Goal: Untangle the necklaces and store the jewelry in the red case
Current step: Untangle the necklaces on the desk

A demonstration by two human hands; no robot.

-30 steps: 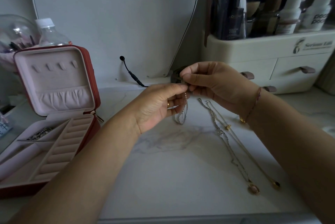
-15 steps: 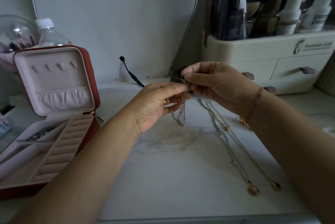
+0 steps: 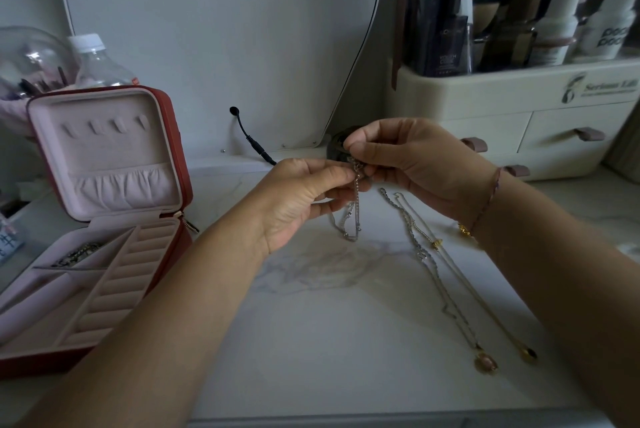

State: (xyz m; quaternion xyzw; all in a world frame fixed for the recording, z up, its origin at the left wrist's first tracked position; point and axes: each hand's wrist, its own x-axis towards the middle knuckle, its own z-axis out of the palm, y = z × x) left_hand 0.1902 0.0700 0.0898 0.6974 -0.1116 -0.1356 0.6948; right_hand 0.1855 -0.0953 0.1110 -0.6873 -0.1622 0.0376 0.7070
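Above the marble table, my left hand (image 3: 304,199) and my right hand (image 3: 408,161) both pinch the top of a thin silver chain (image 3: 351,219), whose loops hang down between them. Two long necklaces lie stretched on the table to the right: a silver one (image 3: 429,268) ending in a pink pendant (image 3: 486,363), and a gold one (image 3: 460,275) ending in a dark oval pendant (image 3: 530,354). The red jewelry case (image 3: 180,164) stands open at the left, lid up, pink lining showing. A dark chain (image 3: 78,253) lies in one of its compartments.
A cream drawer organiser (image 3: 519,116) with bottles on top stands at the back right. A mirror (image 3: 214,29) leans at the back, with a black cable plug (image 3: 249,136) by its base. A plastic bottle (image 3: 97,60) and a clear dome stand behind the case.
Both hands stay almost still at the chain's top. The fingers have shifted slightly and the hanging loops have swung a little.
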